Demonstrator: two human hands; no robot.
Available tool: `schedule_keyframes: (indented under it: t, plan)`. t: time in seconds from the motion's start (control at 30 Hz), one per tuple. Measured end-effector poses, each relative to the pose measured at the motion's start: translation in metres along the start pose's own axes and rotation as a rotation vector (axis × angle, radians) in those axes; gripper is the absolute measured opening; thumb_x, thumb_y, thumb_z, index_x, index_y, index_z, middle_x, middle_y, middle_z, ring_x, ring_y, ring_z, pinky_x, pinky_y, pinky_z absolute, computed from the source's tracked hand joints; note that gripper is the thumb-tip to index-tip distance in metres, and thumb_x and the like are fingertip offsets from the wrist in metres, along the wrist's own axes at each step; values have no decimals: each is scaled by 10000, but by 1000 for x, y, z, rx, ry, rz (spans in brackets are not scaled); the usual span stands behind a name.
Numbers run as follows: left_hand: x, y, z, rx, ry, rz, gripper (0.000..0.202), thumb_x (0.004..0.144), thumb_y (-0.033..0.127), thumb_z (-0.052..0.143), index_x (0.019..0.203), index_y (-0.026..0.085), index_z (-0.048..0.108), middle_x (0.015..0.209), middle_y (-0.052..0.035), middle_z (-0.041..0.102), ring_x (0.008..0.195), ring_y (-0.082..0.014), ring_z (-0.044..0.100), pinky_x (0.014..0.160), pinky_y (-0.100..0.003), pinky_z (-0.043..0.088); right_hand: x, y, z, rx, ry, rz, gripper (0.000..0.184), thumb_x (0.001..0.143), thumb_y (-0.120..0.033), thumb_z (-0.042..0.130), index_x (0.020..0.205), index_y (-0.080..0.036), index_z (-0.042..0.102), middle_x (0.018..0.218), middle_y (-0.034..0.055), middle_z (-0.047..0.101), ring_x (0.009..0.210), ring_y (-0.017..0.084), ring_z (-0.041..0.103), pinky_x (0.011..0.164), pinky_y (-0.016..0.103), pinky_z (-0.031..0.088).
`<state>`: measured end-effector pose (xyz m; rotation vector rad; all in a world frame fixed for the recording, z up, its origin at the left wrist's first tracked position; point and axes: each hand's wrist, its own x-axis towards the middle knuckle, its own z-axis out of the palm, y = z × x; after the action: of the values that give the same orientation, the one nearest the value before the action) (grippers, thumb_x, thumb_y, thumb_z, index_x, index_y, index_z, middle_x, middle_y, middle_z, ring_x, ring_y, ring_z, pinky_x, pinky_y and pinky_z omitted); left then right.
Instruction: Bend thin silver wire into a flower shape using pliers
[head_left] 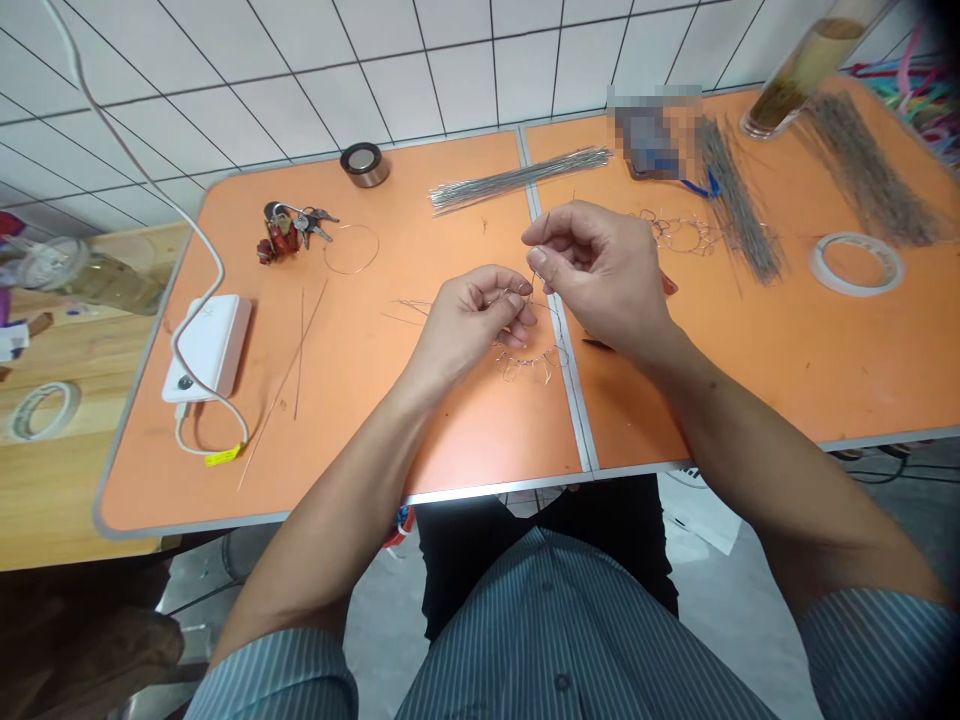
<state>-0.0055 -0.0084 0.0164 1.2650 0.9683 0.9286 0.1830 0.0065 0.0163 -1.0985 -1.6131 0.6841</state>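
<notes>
My left hand (484,315) is closed in a pinch on a thin wire piece, part of which hides behind the fingers. Curled wire loops (525,365) hang or lie just below those fingertips; I cannot tell whether they touch the table. My right hand (604,270), a little higher and to the right, pinches a thin wire end between thumb and forefinger. Beneath it, a dark tip (598,344) and a red handle end (668,284) of a partly hidden tool show. More looped wire (686,235) lies beyond the right hand.
On the orange table (480,440) are bundled wires (517,180), another wire bundle (739,200), black tape (364,164), white tape (857,265), keys (307,225) and a wire ring (352,249). A white power bank (208,347) with a cable stands left; a glass tumbler (795,80) stands back right.
</notes>
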Motion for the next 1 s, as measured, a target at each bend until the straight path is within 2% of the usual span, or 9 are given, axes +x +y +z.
schedule_keyframes:
  t: [0.2,0.43,0.5,0.63,0.77,0.87,1.0]
  plan:
    - [0,-1,0,35,-49,13,114,928,242,786,1012,185,734,798,-22,785,622,-118,718,646,-236,600,2,-1,0,4,-17,-36,70,968,-252,790,1035,-240,807,898,8,772,800,182,724,757,337,619]
    - [0,-3,-1,28,-68,6,247,969,420,830,1026,199,737,793,-29,779,627,-135,741,614,-235,588,4,-4,-2,-25,-16,0,84,927,-272,842,1003,-253,809,885,6,766,837,214,741,764,354,617]
    - [-1,-2,-1,15,-64,8,218,976,394,822,1013,195,740,817,-31,781,621,-132,738,594,-233,580,4,-4,-2,-21,-26,-11,74,929,-228,812,1000,-249,809,875,4,765,828,207,743,750,350,605]
    - [-1,0,2,1,-20,-4,77,1003,224,733,949,172,749,905,-38,782,645,-116,741,602,-232,586,3,-7,-3,-28,-44,-18,119,935,-167,732,1006,-226,807,859,1,765,812,193,743,724,350,586]
    - [-1,1,2,-14,-3,-19,82,979,132,676,981,168,750,823,-34,783,662,-115,734,665,-238,601,2,-8,-3,-32,-51,-16,136,936,-160,706,1008,-221,804,861,-1,770,815,188,741,721,354,584]
    - [0,-1,1,5,-12,-20,43,949,200,762,983,184,740,816,-28,796,677,-116,732,678,-233,594,2,-6,-4,-41,-72,-10,120,959,-188,726,1028,-243,806,887,5,780,838,200,741,748,371,603]
    - [0,-2,-1,45,-31,-5,214,948,370,846,949,191,728,827,-32,799,677,-120,734,666,-228,587,2,-4,-4,-58,-88,-5,136,985,-195,723,1067,-255,812,908,9,787,855,206,738,774,392,616]
